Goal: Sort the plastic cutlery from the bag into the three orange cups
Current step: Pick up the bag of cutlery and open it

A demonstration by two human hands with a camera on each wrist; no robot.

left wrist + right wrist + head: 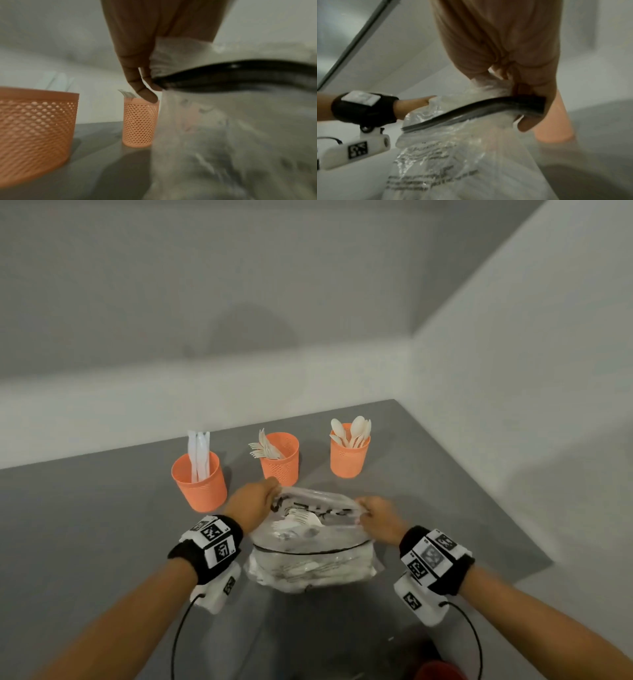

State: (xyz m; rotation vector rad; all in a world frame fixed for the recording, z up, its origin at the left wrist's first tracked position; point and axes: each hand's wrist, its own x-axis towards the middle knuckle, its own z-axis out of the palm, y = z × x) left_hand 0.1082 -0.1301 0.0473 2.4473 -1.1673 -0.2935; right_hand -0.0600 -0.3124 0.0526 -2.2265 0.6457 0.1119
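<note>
A clear zip bag [308, 556] holding white plastic cutlery stands on the grey table in front of me. My left hand [255, 501] pinches the left side of its top edge, seen close in the left wrist view as bag [223, 121] held by fingers [137, 75]. My right hand [375, 513] grips the right side of the top, where fingers [530, 94] curl over the black zip strip [479, 109]. Behind stand three orange cups: left cup [199, 482] with knives, middle cup [280, 458] with forks, right cup [349, 450] with spoons.
The grey table [85, 525] ends at white walls behind and to the right, with its right edge close by [534, 546]. A red object [442, 671] shows at the bottom edge. Cables hang from both wrist cameras.
</note>
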